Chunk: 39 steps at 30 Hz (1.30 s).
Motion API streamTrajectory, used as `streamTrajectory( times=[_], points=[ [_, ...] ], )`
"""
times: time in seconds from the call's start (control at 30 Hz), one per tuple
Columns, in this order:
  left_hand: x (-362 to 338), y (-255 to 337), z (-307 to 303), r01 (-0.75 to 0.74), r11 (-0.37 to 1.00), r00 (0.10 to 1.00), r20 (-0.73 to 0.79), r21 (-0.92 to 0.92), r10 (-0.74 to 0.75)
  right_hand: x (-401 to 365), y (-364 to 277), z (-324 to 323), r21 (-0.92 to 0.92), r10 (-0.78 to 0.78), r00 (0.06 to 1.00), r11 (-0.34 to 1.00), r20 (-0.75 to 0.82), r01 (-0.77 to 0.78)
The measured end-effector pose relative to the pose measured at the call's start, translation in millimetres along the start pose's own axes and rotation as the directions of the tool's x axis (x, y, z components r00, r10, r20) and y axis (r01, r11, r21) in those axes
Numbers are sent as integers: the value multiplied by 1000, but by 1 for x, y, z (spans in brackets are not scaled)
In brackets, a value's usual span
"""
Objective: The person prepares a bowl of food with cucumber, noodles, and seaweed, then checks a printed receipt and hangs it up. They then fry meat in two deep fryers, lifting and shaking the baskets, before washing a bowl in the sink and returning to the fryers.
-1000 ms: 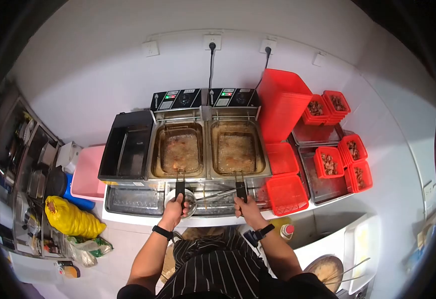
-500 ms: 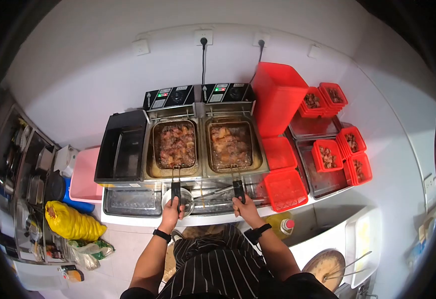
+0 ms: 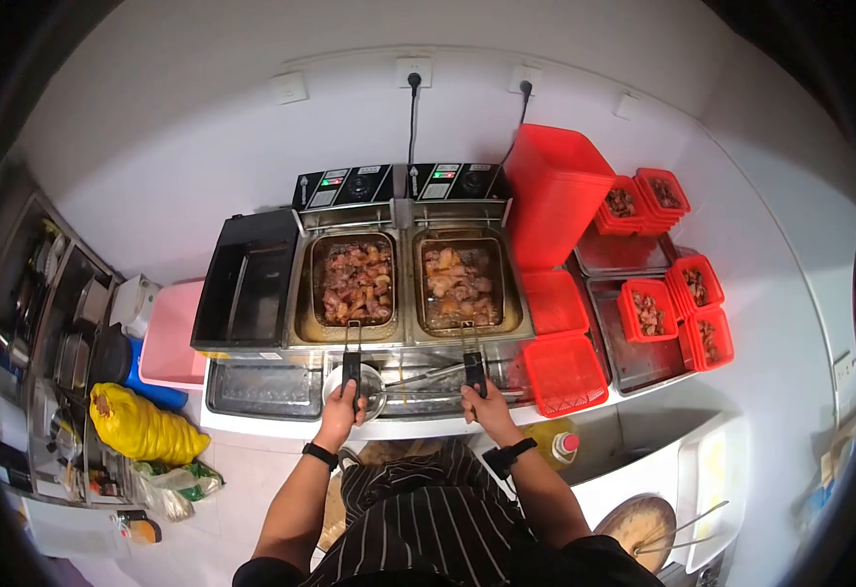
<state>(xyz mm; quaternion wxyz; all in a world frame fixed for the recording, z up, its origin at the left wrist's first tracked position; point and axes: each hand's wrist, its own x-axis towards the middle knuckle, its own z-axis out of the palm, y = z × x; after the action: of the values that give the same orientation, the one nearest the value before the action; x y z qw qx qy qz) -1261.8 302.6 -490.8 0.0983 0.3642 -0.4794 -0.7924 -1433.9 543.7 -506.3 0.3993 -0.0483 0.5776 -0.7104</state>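
My left hand [image 3: 341, 411] is closed around the black handle [image 3: 351, 370] of the left fryer basket [image 3: 353, 282]. Browned meat pieces fill that basket, which sits in the left well of a double electric fryer [image 3: 403, 338]. The black handle [image 3: 475, 370] of the right fryer basket [image 3: 460, 284] is gripped in my right hand [image 3: 486, 407]. Paler, golden-brown pieces lie in this one. Dark oil shows around the meat in both wells. Behind my left hand is a round metal strainer or bowl [image 3: 371, 396], partly hidden.
Red tubs of meat [image 3: 649, 311] stand on metal trays [image 3: 633, 364] at the right, beside a tall red bin [image 3: 557, 196]. A black lidless tank [image 3: 244, 284] adjoins the fryer's left side. A yellow sack [image 3: 149, 424] and pink tub [image 3: 171, 338] are farther left. An oil jug [image 3: 557, 442] is below right.
The meat shows more clearly in both baskets, with less foam over it, and the baskets look slightly raised. Both hands keep their hold. The view has shifted a little.
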Motion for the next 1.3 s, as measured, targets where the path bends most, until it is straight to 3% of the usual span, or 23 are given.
streamTrajectory(
  times=[0.33, 0.43, 0.53, 0.6, 0.63, 0.73, 0.8, 0.87, 0.93, 1.0, 1.13, 1.2, 1.3],
  points=[
    [3, -3, -3, -12, 1000, 1000, -1, 15, 12, -1, 1, 1, 24, -60, 998, 998, -15, 61],
    [-3, 6, 6, 79, 996, 997, 1, -35, -79, -11, -7, 10, -131, -31, 997, 991, -68, 22],
    [-9, 31, 18, 139, 990, 990, -6, -38, -139, -4, -20, 3, -84, 58, 998, 995, -39, -61],
    [8, 36, 8, 120, 992, 992, -43, 47, -118, 7, -31, 1, -87, 17, 998, 996, -56, -21],
    [9, 40, 7, 187, 982, 982, -5, -31, -187, 8, -37, 3, -22, 76, 994, 997, -72, -78],
    [-11, 45, 27, 241, 970, 970, -24, -28, -241, 1, -34, 8, -111, 82, 996, 990, -45, -87],
    [-7, 48, 20, 235, 971, 971, -48, -36, -236, 5, -37, 4, -68, 135, 990, 988, -50, -138],
    [0, 45, 13, 184, 983, 982, -32, -17, -185, 13, -42, -7, 11, 89, 996, 996, -28, -89],
    [-7, 40, 22, 228, 972, 973, -30, -63, -230, 6, -34, -1, -186, 59, 998, 980, -25, -63],
    [-4, 43, 18, 206, 978, 976, -62, -25, -207, -1, -39, 6, -38, 138, 989, 990, -47, -139],
    [7, 36, 15, 136, 990, 989, -60, 38, -133, 15, -38, -5, -7, 99, 994, 995, -37, -100],
    [3, 34, 19, 210, 977, 977, -39, 44, -208, 7, -32, 7, -48, 93, 996, 995, 13, -92],
    [14, 43, 7, 186, 981, 981, -59, 48, -183, 20, -36, -5, -45, 117, 993, 992, -17, -118]
  ],
)
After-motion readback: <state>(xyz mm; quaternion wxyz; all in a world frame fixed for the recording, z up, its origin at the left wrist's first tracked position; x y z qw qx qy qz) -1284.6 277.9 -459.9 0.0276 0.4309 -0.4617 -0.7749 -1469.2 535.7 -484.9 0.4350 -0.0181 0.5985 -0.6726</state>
